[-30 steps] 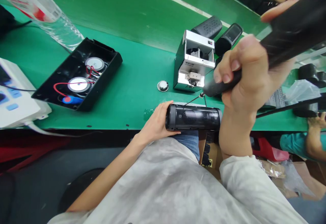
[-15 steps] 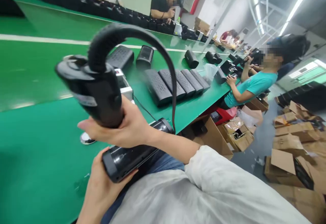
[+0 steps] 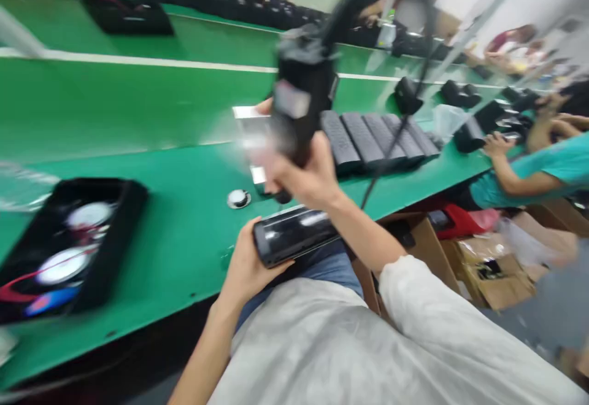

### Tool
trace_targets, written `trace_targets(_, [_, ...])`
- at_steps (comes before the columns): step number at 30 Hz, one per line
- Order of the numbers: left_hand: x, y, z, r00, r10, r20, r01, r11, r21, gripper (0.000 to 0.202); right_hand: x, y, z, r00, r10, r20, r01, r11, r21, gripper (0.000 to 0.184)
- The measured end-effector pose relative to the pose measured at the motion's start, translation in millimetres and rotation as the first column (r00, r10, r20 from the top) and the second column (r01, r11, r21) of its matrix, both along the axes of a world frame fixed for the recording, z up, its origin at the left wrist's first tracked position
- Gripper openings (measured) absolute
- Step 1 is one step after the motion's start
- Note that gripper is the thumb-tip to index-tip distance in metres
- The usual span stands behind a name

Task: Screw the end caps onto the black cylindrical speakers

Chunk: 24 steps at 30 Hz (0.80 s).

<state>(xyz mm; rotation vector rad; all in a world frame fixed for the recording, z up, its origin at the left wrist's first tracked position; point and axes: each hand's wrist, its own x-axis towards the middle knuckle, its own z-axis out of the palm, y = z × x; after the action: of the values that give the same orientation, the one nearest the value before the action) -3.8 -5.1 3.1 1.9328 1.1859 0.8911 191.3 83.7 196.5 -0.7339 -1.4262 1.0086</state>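
Observation:
My right hand [image 3: 306, 175] is closed round a black corded electric screwdriver [image 3: 301, 95], blurred by motion, with a pale label on its body. The tool is upright above the casing, its lower end down and its cord arching over to the right. My left hand [image 3: 251, 264] grips the left end of a glossy black speaker casing [image 3: 294, 233], which lies at the table edge over my lap. Behind the right hand, a white-edged box [image 3: 246, 112] is partly hidden. A small round silver part [image 3: 238, 199] lies on the table near the casing.
An open black casing [image 3: 133, 208] with white round speakers and red wires lies on the green table [image 3: 184, 233] at left. Several dark perforated casings [image 3: 368, 141] stand in a row at right. A co-worker in a turquoise shirt [image 3: 529, 178] works beyond, above cardboard boxes [image 3: 506, 282].
The view has swung left, bringing the open casing into sight. My right hand has moved the screwdriver farther from me, towards the white-edged box. My left hand still holds the glossy casing.

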Motion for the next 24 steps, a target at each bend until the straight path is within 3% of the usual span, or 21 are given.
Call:
trace_targets(3, [0,-3,3.4,1.000,-0.007,-0.013,0.007,1.000,0.017,0.117,14,17,20.0,0.985,-0.124,-0.119,0.153,0.950,0.273,0.047])
trace_targets(6, [-2,-5,3.1,1.000,-0.005,-0.030,0.006,0.999,0.036,0.123,22,43,29.6,0.944,-0.293,-0.149,0.328,0.865,0.380,0.034])
trace_targets(12, [-3,-7,3.0,0.999,-0.037,-0.037,0.039,0.998,0.053,0.125,17,83,19.0,0.916,-0.377,-0.134,0.398,0.819,0.414,0.031])
trace_targets(24, [-1,-7,6.3,0.999,-0.028,-0.020,0.030,0.997,0.071,0.124,13,80,10.7,0.916,-0.377,-0.133,0.399,0.843,0.361,0.030])
